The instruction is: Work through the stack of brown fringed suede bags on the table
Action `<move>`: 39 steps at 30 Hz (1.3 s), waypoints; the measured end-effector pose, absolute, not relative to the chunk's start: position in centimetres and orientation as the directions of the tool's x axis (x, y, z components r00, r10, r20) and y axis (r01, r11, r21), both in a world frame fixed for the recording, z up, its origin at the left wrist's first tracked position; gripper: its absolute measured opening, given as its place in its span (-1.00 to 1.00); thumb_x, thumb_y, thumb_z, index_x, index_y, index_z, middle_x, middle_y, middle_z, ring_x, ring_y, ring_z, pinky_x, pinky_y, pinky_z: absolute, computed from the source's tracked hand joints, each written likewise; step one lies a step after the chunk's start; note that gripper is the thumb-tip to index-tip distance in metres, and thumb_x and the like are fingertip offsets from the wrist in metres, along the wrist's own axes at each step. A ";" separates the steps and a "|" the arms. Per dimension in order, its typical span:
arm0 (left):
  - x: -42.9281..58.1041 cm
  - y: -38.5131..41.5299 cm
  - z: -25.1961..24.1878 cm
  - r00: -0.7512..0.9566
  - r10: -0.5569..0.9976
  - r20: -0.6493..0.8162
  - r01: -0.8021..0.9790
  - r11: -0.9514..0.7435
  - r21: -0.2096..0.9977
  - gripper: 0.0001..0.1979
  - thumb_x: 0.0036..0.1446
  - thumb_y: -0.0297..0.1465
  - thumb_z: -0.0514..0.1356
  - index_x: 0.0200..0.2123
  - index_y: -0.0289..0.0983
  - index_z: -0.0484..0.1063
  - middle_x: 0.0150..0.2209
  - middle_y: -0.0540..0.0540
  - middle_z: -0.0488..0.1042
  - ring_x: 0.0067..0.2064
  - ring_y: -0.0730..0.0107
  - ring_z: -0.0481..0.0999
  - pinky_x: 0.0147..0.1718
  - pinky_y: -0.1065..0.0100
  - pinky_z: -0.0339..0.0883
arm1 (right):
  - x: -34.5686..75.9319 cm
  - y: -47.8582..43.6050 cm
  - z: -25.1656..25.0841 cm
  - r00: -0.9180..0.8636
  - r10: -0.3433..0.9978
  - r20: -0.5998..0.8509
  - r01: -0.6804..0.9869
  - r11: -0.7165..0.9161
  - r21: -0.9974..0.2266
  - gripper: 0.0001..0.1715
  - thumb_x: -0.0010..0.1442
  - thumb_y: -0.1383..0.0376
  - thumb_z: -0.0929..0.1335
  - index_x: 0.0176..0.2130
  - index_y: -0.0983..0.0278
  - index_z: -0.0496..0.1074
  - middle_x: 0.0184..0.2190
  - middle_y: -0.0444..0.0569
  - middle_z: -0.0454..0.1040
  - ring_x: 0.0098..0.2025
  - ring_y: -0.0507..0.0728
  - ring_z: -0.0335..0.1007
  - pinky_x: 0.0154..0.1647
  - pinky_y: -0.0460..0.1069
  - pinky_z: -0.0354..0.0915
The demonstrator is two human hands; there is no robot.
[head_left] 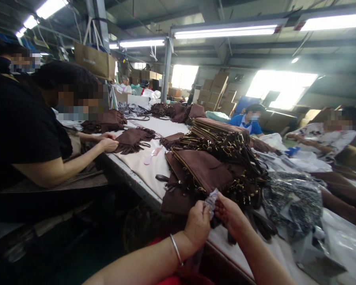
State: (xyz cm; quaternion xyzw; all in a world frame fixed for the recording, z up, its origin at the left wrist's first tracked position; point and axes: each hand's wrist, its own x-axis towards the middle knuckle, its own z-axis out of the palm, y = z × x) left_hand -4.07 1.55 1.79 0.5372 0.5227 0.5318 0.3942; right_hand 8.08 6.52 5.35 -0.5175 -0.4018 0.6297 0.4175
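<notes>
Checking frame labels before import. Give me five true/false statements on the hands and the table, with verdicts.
1. The left hand and the right hand both pinch a small clear plastic piece. True.
2. The bangle sits on the right wrist. False: it is on the left wrist.
3. A pink comb lies on the table. True.
4. The stacked bags beyond the hands are white. False: they are brown, with fringe and metal hardware.
5. The co-worker's hands hold the comb. False: they are at a brown fringed bag, and the comb lies apart from them.
</notes>
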 end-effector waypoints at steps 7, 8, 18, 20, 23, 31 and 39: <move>-4.3 2.2 2.2 -0.143 0.981 0.129 0.100 -0.115 0.988 -0.79 0.21 -0.28 0.10 -0.45 -0.23 0.34 -0.53 -0.01 0.37 -0.47 0.40 0.28 -0.42 0.36 0.05 | 7.1 7.3 5.5 -0.071 0.980 -0.187 -0.085 -0.192 -0.978 -0.68 -0.19 0.14 0.54 -0.52 0.31 0.47 -0.64 -0.17 0.42 -0.59 0.02 0.29 -0.56 -0.08 0.22; -4.4 2.4 2.3 -0.139 0.983 0.123 0.108 -0.109 0.988 -0.79 0.20 -0.28 0.11 -0.46 -0.23 0.34 -0.54 0.00 0.37 -0.48 0.41 0.28 -0.42 0.37 0.05 | 6.8 7.5 5.4 -0.060 0.979 -0.194 -0.120 -0.200 -0.972 -0.65 -0.20 0.12 0.55 -0.52 0.30 0.46 -0.64 -0.17 0.42 -0.59 0.03 0.29 -0.57 -0.07 0.22; -7.3 2.8 2.2 0.427 0.863 -0.271 -0.423 0.455 0.783 -0.44 0.07 0.11 0.07 -0.31 -0.33 0.38 -0.44 -0.14 0.49 -0.51 0.36 0.45 -0.44 0.31 0.31 | 6.3 7.4 5.1 -0.050 0.969 -0.242 -0.275 -0.246 -0.929 -0.54 -0.30 0.08 0.59 -0.49 0.30 0.45 -0.65 -0.19 0.41 -0.63 0.00 0.25 -0.62 -0.09 0.19; -8.5 2.2 1.5 0.591 0.752 -0.292 -0.435 0.602 0.670 -0.32 0.04 0.19 0.04 -0.28 -0.38 0.42 -0.37 -0.23 0.51 -0.40 0.26 0.53 -0.34 0.24 0.36 | 6.3 7.3 5.2 -0.053 0.969 -0.240 -0.277 -0.245 -0.929 -0.56 -0.28 0.09 0.59 -0.47 0.30 0.46 -0.63 -0.18 0.43 -0.60 0.00 0.28 -0.58 -0.08 0.23; -9.3 1.0 0.3 0.668 0.693 -0.272 -0.398 0.641 0.656 -0.35 -0.01 0.13 0.17 -0.22 -0.40 0.43 -0.41 -0.20 0.50 -0.41 0.27 0.52 -0.31 0.21 0.38 | 6.1 7.2 5.1 -0.053 0.969 -0.243 -0.275 -0.248 -0.929 -0.57 -0.26 0.08 0.58 -0.47 0.29 0.47 -0.62 -0.18 0.45 -0.59 0.01 0.29 -0.55 -0.08 0.24; -7.7 1.0 1.2 0.520 0.825 -0.220 -0.373 0.451 0.811 -0.57 0.02 -0.02 0.23 -0.34 -0.31 0.33 -0.55 0.06 0.30 -0.56 0.45 0.40 -0.49 0.34 0.34 | 6.3 7.3 5.3 -0.044 0.976 -0.214 -0.220 -0.219 -0.951 -0.58 -0.28 0.11 0.59 -0.49 0.33 0.50 -0.62 -0.18 0.44 -0.59 -0.02 0.26 -0.55 -0.10 0.18; -7.2 1.7 1.7 0.469 0.844 -0.258 -0.427 0.473 0.771 -0.73 -0.01 -0.26 0.24 -0.30 -0.31 0.32 -0.45 -0.02 0.37 -0.55 0.48 0.38 -0.53 0.34 0.34 | 6.5 6.7 4.2 -0.061 0.976 -0.211 -0.208 -0.219 -0.953 -0.60 -0.19 0.06 0.55 -0.46 0.30 0.51 -0.61 -0.17 0.44 -0.57 0.00 0.27 -0.54 -0.09 0.19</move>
